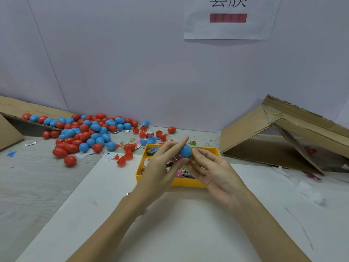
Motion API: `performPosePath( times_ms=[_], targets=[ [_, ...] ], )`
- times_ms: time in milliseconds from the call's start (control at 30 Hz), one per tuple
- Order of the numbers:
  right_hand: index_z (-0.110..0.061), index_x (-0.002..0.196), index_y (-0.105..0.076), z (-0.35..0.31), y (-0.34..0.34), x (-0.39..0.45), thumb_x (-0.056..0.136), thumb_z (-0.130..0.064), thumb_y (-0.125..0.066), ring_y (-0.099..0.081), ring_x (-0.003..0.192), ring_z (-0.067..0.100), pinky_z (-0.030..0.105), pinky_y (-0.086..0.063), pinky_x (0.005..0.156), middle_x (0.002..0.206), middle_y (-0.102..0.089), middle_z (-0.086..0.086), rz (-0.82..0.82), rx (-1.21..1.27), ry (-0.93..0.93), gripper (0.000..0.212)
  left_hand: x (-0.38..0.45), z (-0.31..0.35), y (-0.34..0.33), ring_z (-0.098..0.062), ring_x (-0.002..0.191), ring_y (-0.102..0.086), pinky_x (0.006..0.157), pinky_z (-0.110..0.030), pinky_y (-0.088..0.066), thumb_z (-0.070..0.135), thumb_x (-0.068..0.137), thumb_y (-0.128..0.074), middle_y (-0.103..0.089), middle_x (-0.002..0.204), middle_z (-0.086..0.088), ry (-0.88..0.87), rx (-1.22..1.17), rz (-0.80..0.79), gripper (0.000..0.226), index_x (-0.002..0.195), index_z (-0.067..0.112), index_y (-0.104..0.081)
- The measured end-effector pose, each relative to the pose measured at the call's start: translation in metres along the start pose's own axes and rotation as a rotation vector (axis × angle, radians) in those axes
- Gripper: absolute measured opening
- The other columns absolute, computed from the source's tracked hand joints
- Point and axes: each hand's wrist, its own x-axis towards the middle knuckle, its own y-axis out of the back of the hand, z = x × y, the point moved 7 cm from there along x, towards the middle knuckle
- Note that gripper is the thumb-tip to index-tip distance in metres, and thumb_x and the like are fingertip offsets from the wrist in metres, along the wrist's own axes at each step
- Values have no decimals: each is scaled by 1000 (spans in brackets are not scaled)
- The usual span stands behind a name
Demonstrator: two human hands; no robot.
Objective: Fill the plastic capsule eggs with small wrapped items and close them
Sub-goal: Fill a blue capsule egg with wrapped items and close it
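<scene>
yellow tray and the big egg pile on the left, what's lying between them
In the head view, open red egg halves and small paper slips lie between the yellow tray and egg pile.

- blue egg (185, 150): lower part hidden behind left hand (160, 168) and right hand (213, 170)
- yellow wrapped item (193, 159) at the egg's mouth, print unreadable
- yellow tray (213, 150): middle covered by both hands, packets inside blurred
- wall paper sign (228, 17) cut by top edge
- red thing (311, 151) inside right cardboard box (283, 133), too dim to tell
- left cardboard box (9, 133) cut by left edge
</scene>
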Motion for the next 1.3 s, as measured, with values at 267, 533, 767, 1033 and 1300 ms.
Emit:
performPosePath(
  times_ms=[267, 533, 767, 1033, 1300],
  targets=[
    [-7, 121, -72, 10, -6, -3, 93, -16, -71, -77, 97, 23, 31, -64, 75, 118, -75, 16, 17, 124, -119, 29, -1, -2, -3, -2, 124, -54, 98, -6, -39, 10, 102, -59, -60, 133, 5, 6, -84, 3, 58, 154, 23, -38],
    [-8, 118, -74, 14, -8, -5, 90, -18, -75, -78, 93, 25, 31, -63, 72, 114, -76, 16, 38, 144, -154, 30, -1, -1, 0, -9, 108, -57, 94, -14, -43, 12, 100, -57, -62, 117, 2, -25, -51, 8, 57, 154, 17, -39],
    [-7, 117, -73, 15, -11, -6, 88, -19, -76, -78, 94, 26, 31, -63, 73, 115, -76, 17, 26, 168, -167, 31, 0, -2, 1, -11, 108, -57, 93, -21, -48, 3, 99, -58, -63, 116, 3, -13, -71, 1, 53, 150, 14, -46],
    [-5, 114, -73, 16, -12, -8, 82, -20, -80, -77, 97, 27, 32, -63, 73, 111, -76, 20, 26, 183, -207, 36, -1, -6, 3, -8, 102, -55, 90, -19, -45, 9, 100, -58, -65, 109, 8, -54, 29, 12, 50, 148, 17, -50],
    [-5, 108, -75, 22, -15, -10, 80, -21, -80, -78, 94, 28, 34, -64, 71, 107, -76, 21, 25, 221, -266, 33, -2, -6, 4, -15, 106, -57, 90, -33, -50, 10, 101, -58, -67, 115, 5, -126, 115, 34, 44, 145, 17, -55]
  ],
)
